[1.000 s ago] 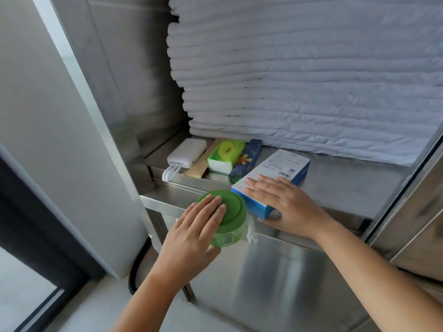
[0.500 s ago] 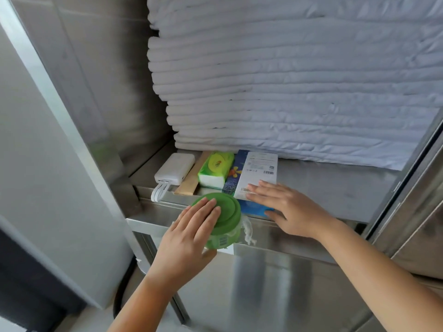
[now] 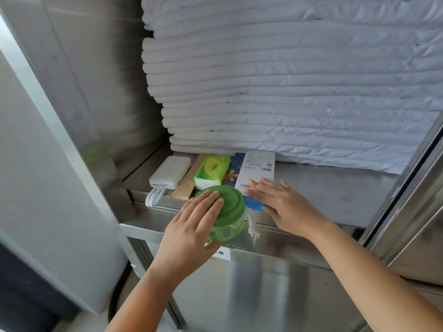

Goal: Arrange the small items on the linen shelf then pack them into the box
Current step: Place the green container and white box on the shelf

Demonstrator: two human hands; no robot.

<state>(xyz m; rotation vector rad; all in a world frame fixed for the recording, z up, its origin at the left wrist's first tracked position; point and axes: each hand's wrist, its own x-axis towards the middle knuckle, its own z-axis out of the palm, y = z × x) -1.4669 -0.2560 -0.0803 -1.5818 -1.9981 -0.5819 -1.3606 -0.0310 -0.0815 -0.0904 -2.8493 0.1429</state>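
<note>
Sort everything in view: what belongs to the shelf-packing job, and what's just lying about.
Job: power bank, wooden stick, tissue pack, dark blue packet, white-and-blue box under the right hand, green-lidded jar in the left hand, steel shelf.
Just there: stack of folded linen, paper label on the shelf front.

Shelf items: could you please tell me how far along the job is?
Done: power bank, tissue pack and white box lie in a row. In hand: right hand flat on that box, left hand holding the green jar at the shelf edge. Left: placing the jar, then all packing.
</note>
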